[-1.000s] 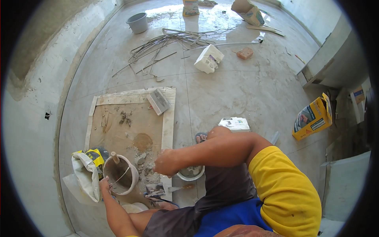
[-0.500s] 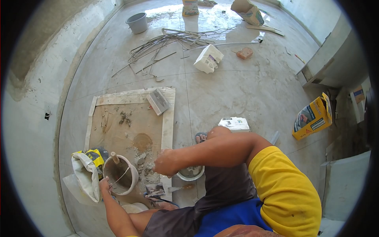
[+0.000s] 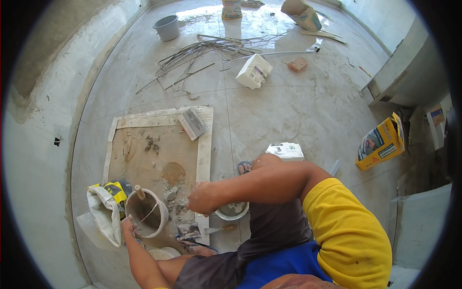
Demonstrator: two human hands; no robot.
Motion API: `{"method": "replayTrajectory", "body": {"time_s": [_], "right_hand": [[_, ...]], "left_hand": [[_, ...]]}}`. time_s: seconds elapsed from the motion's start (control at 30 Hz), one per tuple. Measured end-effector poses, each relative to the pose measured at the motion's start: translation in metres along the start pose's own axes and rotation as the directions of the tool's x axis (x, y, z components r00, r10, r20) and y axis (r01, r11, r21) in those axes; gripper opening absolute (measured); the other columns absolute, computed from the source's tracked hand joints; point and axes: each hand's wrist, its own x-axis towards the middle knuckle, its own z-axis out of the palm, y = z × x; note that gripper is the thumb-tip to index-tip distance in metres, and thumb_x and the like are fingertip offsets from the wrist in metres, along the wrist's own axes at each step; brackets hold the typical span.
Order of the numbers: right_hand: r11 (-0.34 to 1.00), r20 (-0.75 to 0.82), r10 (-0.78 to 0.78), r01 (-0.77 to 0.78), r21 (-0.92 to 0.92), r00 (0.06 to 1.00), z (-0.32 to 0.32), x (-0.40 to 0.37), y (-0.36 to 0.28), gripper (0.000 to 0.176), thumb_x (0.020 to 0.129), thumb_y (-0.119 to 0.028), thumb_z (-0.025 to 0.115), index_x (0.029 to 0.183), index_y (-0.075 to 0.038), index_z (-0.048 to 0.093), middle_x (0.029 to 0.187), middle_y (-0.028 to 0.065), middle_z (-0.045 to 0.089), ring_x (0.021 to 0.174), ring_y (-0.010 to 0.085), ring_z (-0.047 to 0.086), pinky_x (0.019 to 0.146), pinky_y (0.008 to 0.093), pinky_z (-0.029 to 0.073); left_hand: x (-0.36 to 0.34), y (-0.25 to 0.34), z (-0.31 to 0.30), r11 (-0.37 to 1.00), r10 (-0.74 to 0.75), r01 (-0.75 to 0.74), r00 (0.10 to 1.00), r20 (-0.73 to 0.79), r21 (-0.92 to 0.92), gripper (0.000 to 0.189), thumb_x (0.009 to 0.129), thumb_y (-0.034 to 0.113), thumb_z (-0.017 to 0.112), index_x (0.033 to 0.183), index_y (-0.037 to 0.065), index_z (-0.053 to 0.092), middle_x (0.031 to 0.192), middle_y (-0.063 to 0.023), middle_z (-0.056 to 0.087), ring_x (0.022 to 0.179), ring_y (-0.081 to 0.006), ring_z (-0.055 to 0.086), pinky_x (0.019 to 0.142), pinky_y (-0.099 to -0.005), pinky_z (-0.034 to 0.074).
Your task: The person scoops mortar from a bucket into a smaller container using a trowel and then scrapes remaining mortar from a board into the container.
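My left hand (image 3: 128,225) is at the left rim of a mortar-stained bucket (image 3: 161,222), near its wire handle, with its fingers closed on the edge. A wooden handle (image 3: 139,191) sticks up inside that bucket. My right hand (image 3: 201,198) is closed in a fist above the right edge of the framed board (image 3: 205,154); what it holds, if anything, is hidden. Just right of this fist, partly under my forearm, is a round bowl (image 3: 233,212) with grey material. A putty knife (image 3: 219,229) lies below the bowl. Grey rubble (image 3: 172,194) lies between bucket and fist.
An open white and yellow bag (image 3: 105,212) stands left of the bucket. A trowel-like block (image 3: 193,124) rests on the board's corner. Farther off are metal rods (image 3: 207,50), a white package (image 3: 254,72), a brick (image 3: 298,64) and a grey bucket (image 3: 167,29). A yellow bag (image 3: 381,144) stands right.
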Motion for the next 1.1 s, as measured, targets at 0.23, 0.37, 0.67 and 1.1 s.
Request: {"method": "replayTrajectory", "body": {"time_s": [0.23, 0.37, 0.67, 1.1], "right_hand": [[1.000, 0.007, -0.007, 0.007, -0.023, 1.000, 0.003, 0.004, 0.002, 0.037, 0.073, -0.025, 0.070, 0.103, -0.004, 0.062, 0.095, 0.0147, 0.066, 0.096, 0.0304, 0.062, 0.079, 0.0414, 0.049], [0.999, -0.011, -0.030, 0.030, -0.022, 0.999, 0.005, 0.007, 0.005, 0.034, 0.072, -0.024, 0.071, 0.098, -0.004, 0.065, 0.096, 0.0147, 0.066, 0.096, 0.0294, 0.063, 0.077, 0.0409, 0.050], [0.997, 0.020, -0.030, 0.031, -0.070, 0.999, 0.007, 0.011, 0.002, 0.033, 0.069, -0.025, 0.074, 0.095, -0.005, 0.069, 0.096, 0.0121, 0.067, 0.095, 0.0289, 0.063, 0.075, 0.0411, 0.051], [0.994, 0.112, 0.002, 0.010, -0.113, 0.994, 0.011, 0.018, 0.000, 0.040, 0.072, -0.036, 0.073, 0.103, -0.011, 0.068, 0.111, 0.0079, 0.063, 0.105, 0.0270, 0.058, 0.083, 0.0408, 0.048]], "left_hand": [[0.009, -0.005, 0.000, 1.000, -0.002, 0.002, 1.000, 0.020, -0.029, 0.034, 0.084, 0.030, 0.060, 0.110, 0.009, 0.057, 0.096, -0.0086, 0.054, 0.075, -0.0234, 0.054, 0.064, -0.0383, 0.045], [0.008, -0.006, -0.003, 0.999, -0.003, 0.004, 0.999, 0.040, -0.036, 0.040, 0.082, 0.032, 0.060, 0.114, 0.009, 0.053, 0.104, -0.0121, 0.050, 0.080, -0.0254, 0.052, 0.071, -0.0403, 0.045], [0.021, -0.010, -0.006, 1.000, -0.020, 0.021, 0.998, 0.064, -0.015, 0.047, 0.081, 0.035, 0.062, 0.118, 0.010, 0.048, 0.109, -0.0129, 0.047, 0.080, -0.0260, 0.052, 0.073, -0.0414, 0.045], [0.020, -0.009, -0.006, 0.999, -0.039, 0.038, 0.998, 0.047, 0.023, 0.044, 0.083, 0.038, 0.061, 0.115, 0.009, 0.051, 0.099, -0.0104, 0.046, 0.079, -0.0248, 0.050, 0.070, -0.0400, 0.045]]}}
